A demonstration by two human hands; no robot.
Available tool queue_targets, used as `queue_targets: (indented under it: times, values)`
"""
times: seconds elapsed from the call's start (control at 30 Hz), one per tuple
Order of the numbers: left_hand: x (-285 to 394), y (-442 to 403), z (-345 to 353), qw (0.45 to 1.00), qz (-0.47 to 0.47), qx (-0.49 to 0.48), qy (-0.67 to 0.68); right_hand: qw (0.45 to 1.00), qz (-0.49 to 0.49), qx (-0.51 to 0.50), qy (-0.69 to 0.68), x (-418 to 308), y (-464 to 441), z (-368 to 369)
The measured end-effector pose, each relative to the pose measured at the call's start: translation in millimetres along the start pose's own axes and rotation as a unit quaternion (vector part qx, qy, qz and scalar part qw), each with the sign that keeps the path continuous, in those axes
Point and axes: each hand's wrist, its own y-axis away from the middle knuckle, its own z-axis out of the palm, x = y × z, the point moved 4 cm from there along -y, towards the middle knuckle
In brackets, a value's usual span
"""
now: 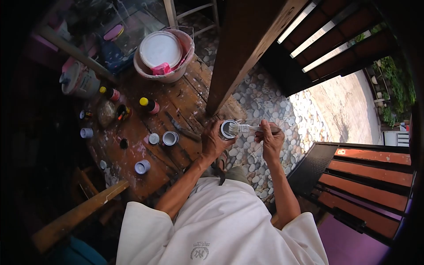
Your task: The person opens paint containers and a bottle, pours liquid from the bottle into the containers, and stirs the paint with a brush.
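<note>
My left hand point(213, 140) is wrapped around a small open paint can point(225, 134), its mouth facing up toward me. Pinched by the handle in my right hand point(270, 138) is a paintbrush point(244, 128). Its pale bristles reach over the can's rim and into the mouth. Whitish paint coats the inside of the can. On the wooden table left of my left hand stands another open can point(170, 138) with pale paint, and a round lid point(153, 138) lies beside it. A flat, dark tool point(182, 126) rests on the boards just behind them.
A bucket point(187, 59) holding a white lid stands at the table's back, near a wooden post point(240, 53). Yellow-capped bottles point(152, 106) and a small lilac pot point(142, 167) are on the table. Slatted gate panels point(366, 176) stand at right, above a pebble-patterned floor point(260, 92).
</note>
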Motion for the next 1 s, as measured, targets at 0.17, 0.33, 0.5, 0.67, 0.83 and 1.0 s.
queue_targets:
  times: [0.17, 0.33, 0.5, 0.67, 0.83, 1.0]
  values:
    - [-2, 7, -2, 1.000, 0.017, 0.006, 0.017, 0.997, -0.044, 0.008, 0.070, -12, 3, 4]
    - [0, 8, -5, 0.999, 0.026, 0.009, 0.018, 0.993, -0.066, 0.026, 0.092, -20, -2, 4]
    - [0, 10, -8, 0.999, 0.005, 0.009, 0.030, 0.987, -0.084, 0.036, 0.134, -25, -1, 8]
    - [-4, 11, -10, 0.998, -0.019, 0.013, 0.060, 0.988, -0.106, 0.044, 0.107, -32, -2, 5]
    - [-4, 10, -13, 0.998, -0.032, 0.001, 0.063, 0.994, -0.105, 0.019, 0.025, -30, -3, 7]
    - [-7, 10, -21, 0.997, -0.046, 0.001, 0.062, 0.995, -0.048, -0.069, -0.049, -13, 2, 0]
